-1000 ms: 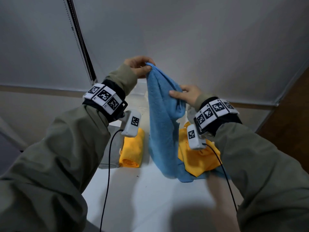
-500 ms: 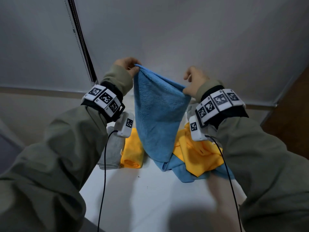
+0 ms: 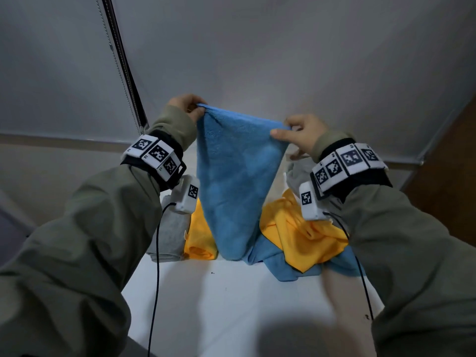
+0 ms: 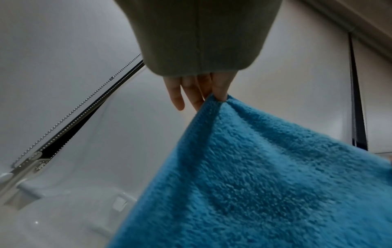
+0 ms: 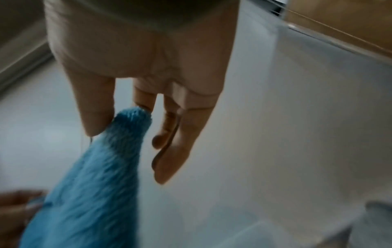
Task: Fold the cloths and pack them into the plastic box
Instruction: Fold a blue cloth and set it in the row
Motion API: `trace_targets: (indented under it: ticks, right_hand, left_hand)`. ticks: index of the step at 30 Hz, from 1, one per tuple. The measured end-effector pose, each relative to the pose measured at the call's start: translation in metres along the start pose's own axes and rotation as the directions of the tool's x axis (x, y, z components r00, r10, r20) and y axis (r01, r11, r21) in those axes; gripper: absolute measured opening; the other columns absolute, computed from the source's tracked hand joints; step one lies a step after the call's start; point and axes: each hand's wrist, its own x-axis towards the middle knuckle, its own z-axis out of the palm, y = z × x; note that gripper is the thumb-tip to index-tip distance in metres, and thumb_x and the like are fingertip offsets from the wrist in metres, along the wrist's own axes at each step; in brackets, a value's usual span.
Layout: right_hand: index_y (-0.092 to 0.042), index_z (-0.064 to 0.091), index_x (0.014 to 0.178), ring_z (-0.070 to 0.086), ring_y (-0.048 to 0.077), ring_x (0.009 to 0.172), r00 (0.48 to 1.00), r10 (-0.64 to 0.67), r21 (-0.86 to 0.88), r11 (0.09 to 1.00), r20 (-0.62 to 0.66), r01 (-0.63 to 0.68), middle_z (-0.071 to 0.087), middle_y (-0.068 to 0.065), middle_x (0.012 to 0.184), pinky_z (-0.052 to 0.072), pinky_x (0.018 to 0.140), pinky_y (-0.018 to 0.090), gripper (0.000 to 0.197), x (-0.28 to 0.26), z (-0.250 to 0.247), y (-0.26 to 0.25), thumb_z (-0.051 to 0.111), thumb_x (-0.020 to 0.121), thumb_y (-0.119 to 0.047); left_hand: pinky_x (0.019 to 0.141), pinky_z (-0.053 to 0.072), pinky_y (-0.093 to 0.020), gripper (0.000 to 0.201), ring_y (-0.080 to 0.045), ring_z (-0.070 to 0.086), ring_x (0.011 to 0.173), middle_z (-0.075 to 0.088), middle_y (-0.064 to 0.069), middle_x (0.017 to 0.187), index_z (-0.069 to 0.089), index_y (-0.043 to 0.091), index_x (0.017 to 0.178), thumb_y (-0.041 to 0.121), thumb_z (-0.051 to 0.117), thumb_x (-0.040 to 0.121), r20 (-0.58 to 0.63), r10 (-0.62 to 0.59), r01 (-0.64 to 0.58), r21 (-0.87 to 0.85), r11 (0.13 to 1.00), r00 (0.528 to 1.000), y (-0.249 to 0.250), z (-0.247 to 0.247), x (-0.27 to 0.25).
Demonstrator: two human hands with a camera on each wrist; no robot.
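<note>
Left hand (image 3: 186, 107) and right hand (image 3: 300, 134) each pinch a top corner of the blue cloth (image 3: 231, 181), stretched between them above the white table (image 3: 219, 305). Its lower end hangs by the rumpled yellow cloth (image 3: 301, 238), possibly touching it.

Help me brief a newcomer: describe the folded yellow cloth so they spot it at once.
On the white table, look under the left hand. There the folded yellow cloth lies beside a folded grey cloth. Unlike the crumpled yellow cloth on the right, it is a neat roll.
</note>
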Motion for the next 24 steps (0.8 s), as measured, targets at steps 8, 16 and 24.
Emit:
trace_targets:
  ticks: [8,16,24]
  right_hand:
    - [-0.023,0.054,0.115,0.048,0.022,0.118,0.928,-0.226,-0.081,0.974,-0.295,0.212,0.052,0.004,0.123,0.038,0.105,0.038,0.044,0.007,0.007,0.002,0.07,0.075,-0.031]
    - [-0.014,0.067,0.104,0.054,0.014,0.086,0.965,-0.26,-0.348,0.907,-0.023,0.236,0.06,0.0,0.085,0.04,0.073,0.02,0.023,0.008,0.017,-0.031,0.064,0.086,-0.027]
    - [-0.016,0.067,0.107,0.053,0.012,0.087,0.906,-0.193,-0.074,0.981,-0.377,0.178,0.058,-0.003,0.091,0.046,0.088,0.026,0.021,0.011,-0.003,-0.022,0.057,0.09,-0.022]
  left_hand:
    - [0.077,0.048,-0.011,0.015,0.01,0.058,0.059,0.063,0.011,0.07,0.062,0.0,0.097,-0.007,0.055,0.086,0.192,0.109,-0.054,-0.272,0.961,0.975,0.016,0.02,-0.018]
    - [0.044,0.047,-0.016,0.028,-0.007,0.049,0.067,0.043,0.005,0.083,0.041,0.025,0.085,0.003,0.057,0.086,0.26,0.055,0.073,-0.46,0.885,0.964,0.035,0.049,-0.049]
    - [0.099,0.046,-0.047,0.045,-0.027,0.06,0.11,0.064,-0.008,0.119,0.06,0.03,0.104,0.03,0.074,0.062,0.591,-0.179,0.212,0.013,0.977,0.786,-0.041,0.074,-0.083]
